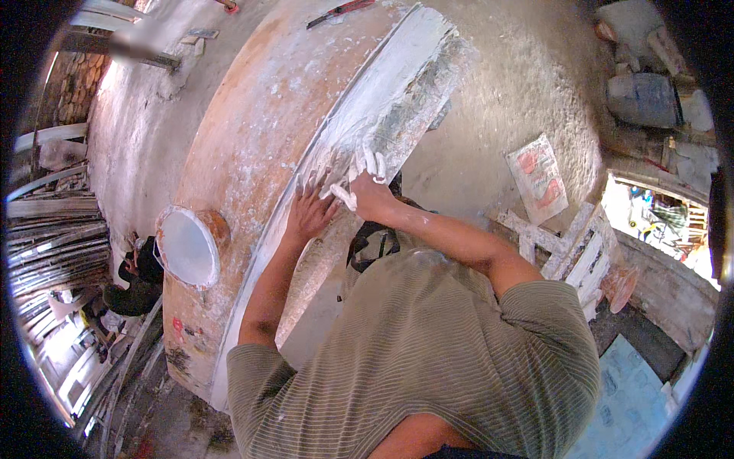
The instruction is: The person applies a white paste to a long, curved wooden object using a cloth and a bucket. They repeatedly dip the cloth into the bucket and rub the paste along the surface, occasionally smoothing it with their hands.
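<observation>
A long white plaster-coated strip (401,57) runs along the right edge of a broad brown work table (245,115) spattered with white. My left hand (311,210) lies on the strip, palm down, its fingers stretched forward. Close beside it, my right hand (368,187) reaches onto the strip with fingers and thumb apart, thickly coated in wet white paste. Neither hand shows anything held. A round bucket (217,233) with a whitened rim stands on the table to the left. At the far end lies a red and black tool (340,13).
On the right floor lies a white and red printed sack (539,180), near a white-smeared wooden frame (562,241). Behind stands a blue barrel (644,99). Long strips (57,229) are stacked at the left. A light blue sheet (623,398) lies at lower right.
</observation>
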A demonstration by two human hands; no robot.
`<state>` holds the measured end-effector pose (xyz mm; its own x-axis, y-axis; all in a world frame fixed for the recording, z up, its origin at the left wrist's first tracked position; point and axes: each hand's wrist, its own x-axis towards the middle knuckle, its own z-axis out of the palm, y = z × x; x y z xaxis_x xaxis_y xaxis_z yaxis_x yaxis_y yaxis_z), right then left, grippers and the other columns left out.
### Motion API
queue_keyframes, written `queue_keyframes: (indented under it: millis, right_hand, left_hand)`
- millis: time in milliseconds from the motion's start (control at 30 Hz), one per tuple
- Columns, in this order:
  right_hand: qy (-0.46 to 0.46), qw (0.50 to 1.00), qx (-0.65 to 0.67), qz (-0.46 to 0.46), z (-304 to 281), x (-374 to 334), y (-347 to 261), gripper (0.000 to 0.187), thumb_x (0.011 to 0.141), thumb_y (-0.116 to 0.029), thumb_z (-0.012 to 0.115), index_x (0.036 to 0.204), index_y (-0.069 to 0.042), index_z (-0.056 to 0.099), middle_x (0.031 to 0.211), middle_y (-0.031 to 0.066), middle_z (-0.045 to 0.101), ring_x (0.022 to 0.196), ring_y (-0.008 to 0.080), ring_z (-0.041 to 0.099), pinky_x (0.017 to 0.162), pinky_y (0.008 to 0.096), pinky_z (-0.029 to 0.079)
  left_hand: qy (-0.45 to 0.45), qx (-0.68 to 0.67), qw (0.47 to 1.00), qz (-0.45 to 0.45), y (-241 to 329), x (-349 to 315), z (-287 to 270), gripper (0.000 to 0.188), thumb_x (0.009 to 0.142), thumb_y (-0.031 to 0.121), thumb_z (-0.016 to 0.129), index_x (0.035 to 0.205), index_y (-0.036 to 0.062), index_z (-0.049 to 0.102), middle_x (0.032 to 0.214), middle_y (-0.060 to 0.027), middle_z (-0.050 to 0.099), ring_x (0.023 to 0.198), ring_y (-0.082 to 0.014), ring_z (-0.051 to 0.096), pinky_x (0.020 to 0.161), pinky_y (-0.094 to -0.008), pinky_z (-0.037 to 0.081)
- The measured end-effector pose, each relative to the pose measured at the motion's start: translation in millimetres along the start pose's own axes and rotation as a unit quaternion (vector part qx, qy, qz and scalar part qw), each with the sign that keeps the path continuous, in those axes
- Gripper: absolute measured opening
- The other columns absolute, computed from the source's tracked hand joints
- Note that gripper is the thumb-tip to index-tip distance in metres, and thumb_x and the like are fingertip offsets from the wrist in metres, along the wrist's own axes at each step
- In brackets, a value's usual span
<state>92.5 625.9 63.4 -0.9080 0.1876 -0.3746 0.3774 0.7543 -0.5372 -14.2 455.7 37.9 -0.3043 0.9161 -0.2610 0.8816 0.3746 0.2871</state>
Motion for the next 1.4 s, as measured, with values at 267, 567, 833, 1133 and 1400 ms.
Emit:
queue_keyframes:
  millis: [267,567,833,1133,1400]
  right_hand:
    - [0.224,0.971,0.032,0.078,-46.4,39.8,89.2,0.041,0.084,-0.033,0.055,0.102,0.003,0.061,0.111,0.0270,0.057,0.111,0.0422,0.048,0.088,0.0501,0.042]
    - [0.277,0.930,0.227,0.083,-11.3,58.7,83.1,0.059,0.060,-0.041,0.077,0.098,0.001,0.063,0.095,0.0208,0.065,0.090,0.0356,0.062,0.078,0.0424,0.049]
    - [0.131,0.965,0.222,0.041,-9.4,71.4,106.2,0.050,0.061,-0.039,0.076,0.095,-0.003,0.066,0.091,0.0170,0.067,0.087,0.0282,0.065,0.076,0.0372,0.050]
    - [0.180,0.983,0.020,0.027,-69.3,87.6,122.6,0.040,0.070,-0.033,0.071,0.086,0.002,0.064,0.090,0.0226,0.063,0.086,0.0406,0.060,0.075,0.0445,0.049]
    - [0.245,0.957,-0.156,0.003,-156.2,112.9,135.7,0.018,0.076,-0.005,0.052,0.091,0.002,0.060,0.097,0.0253,0.059,0.095,0.0396,0.058,0.083,0.0448,0.048]
  left_hand:
    - [0.139,0.074,0.983,0.089,9.8,108.3,-10.8,0.043,0.094,0.046,0.032,0.129,0.0290,0.051,0.151,-0.0029,0.018,0.138,-0.0273,0.018,0.111,-0.0491,0.011]
    - [0.142,0.008,0.990,0.003,8.7,95.9,-5.0,0.052,0.093,0.048,0.033,0.140,0.0242,0.035,0.152,-0.0081,0.009,0.137,-0.0365,0.014,0.111,-0.0525,0.010]
    - [0.139,-0.029,0.990,0.027,-2.2,30.2,3.7,0.050,0.092,0.045,0.038,0.137,0.0228,0.041,0.152,-0.0074,0.008,0.139,-0.0350,0.008,0.110,-0.0547,0.011]
    - [0.121,0.009,0.989,0.080,14.1,55.2,-11.3,0.042,0.094,0.043,0.033,0.130,0.0297,0.049,0.151,-0.0037,0.015,0.140,-0.0272,0.010,0.113,-0.0484,0.006]
    - [0.181,0.051,0.977,0.096,30.2,149.4,-23.1,0.043,0.094,0.047,0.030,0.132,0.0330,0.046,0.152,-0.0029,0.012,0.139,-0.0253,0.011,0.113,-0.0476,0.004]
